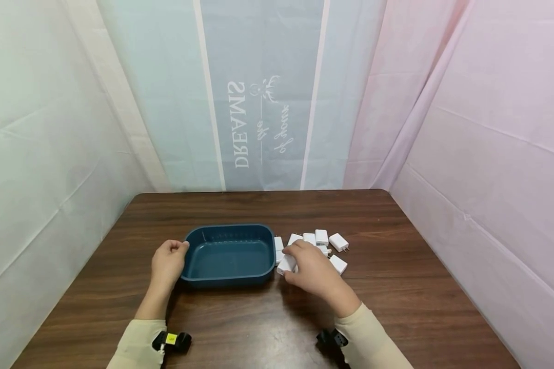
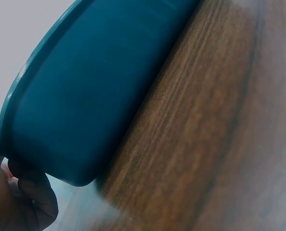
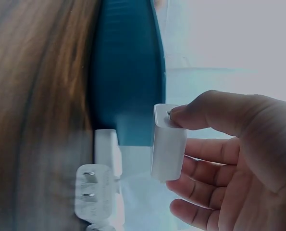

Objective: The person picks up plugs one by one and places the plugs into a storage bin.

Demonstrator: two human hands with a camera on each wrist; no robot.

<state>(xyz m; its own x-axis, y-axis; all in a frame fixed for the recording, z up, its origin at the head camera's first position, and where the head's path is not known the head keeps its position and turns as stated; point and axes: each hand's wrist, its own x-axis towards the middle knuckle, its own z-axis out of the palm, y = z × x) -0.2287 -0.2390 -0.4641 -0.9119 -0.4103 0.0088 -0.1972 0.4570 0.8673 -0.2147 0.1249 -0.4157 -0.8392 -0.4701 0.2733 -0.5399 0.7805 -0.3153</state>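
A dark teal plastic basin (image 1: pixel 231 281) stands on the wooden table, and nothing shows inside it. At its left end my left hand (image 1: pixel 167 264) pinches the rim between thumb and curled fingers. My right hand (image 1: pixel 315 270) holds a white charger plug (image 3: pixel 169 147) between thumb and fingers, just beside the basin's right end and raised above the table. Behind and around that hand lie several more white charger plugs (image 1: pixel 338 242), some with metal prongs showing; the hand hides part of the group. In the right wrist view one loose plug (image 3: pixel 93 192) turns its two prongs toward the camera.
The brown wooden table (image 1: pixel 240 328) reaches back to a hanging cloth (image 1: pixel 268 51) printed with lettering. Pale cloth walls (image 1: pixel 489 154) rise on both sides. Black wrist cameras (image 1: pixel 172 340) are strapped on both forearms.
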